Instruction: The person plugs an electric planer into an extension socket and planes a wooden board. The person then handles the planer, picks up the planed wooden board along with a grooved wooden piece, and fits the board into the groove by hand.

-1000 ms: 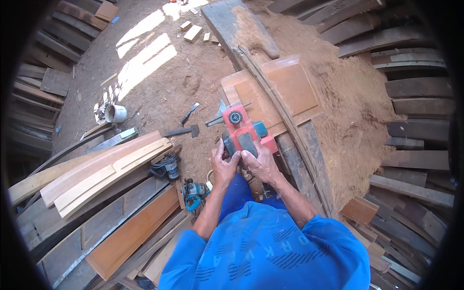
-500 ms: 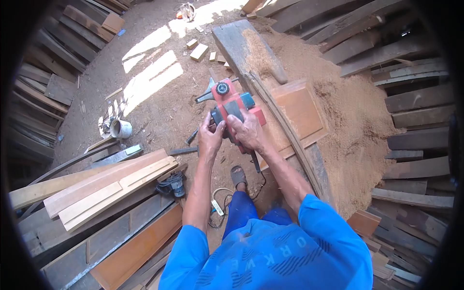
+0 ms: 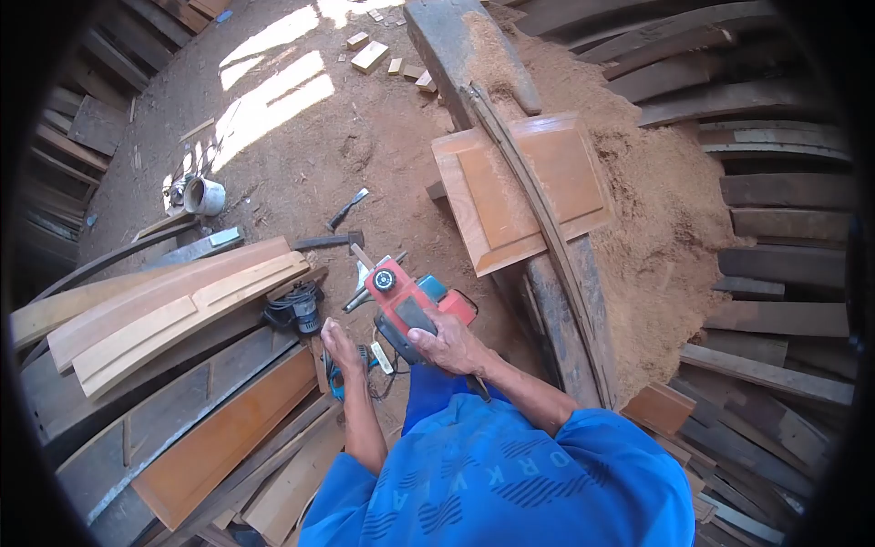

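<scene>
A red and black electric planer (image 3: 415,305) with a black knob is held low in front of my body. My right hand (image 3: 447,342) grips it at its dark rear part. Left of the planer, apart from it, my left hand (image 3: 340,348) is closed, and whether it holds anything is too small to tell. Beyond the tool, an orange-brown wooden panel (image 3: 547,178) lies across a dark beam (image 3: 570,319), with a long narrow wooden strip (image 3: 524,178) over it.
A hammer (image 3: 328,242) and a chisel-like tool (image 3: 346,208) lie on the ground. Boards (image 3: 191,319) are stacked at the left, near a blue-grey power tool (image 3: 301,308). A white bucket (image 3: 204,196) stands farther off. Sawdust (image 3: 656,219) covers the right side.
The planer has moved down and left, closer to my body. My left hand has come off it and moved left, while my right hand still grips it.
</scene>
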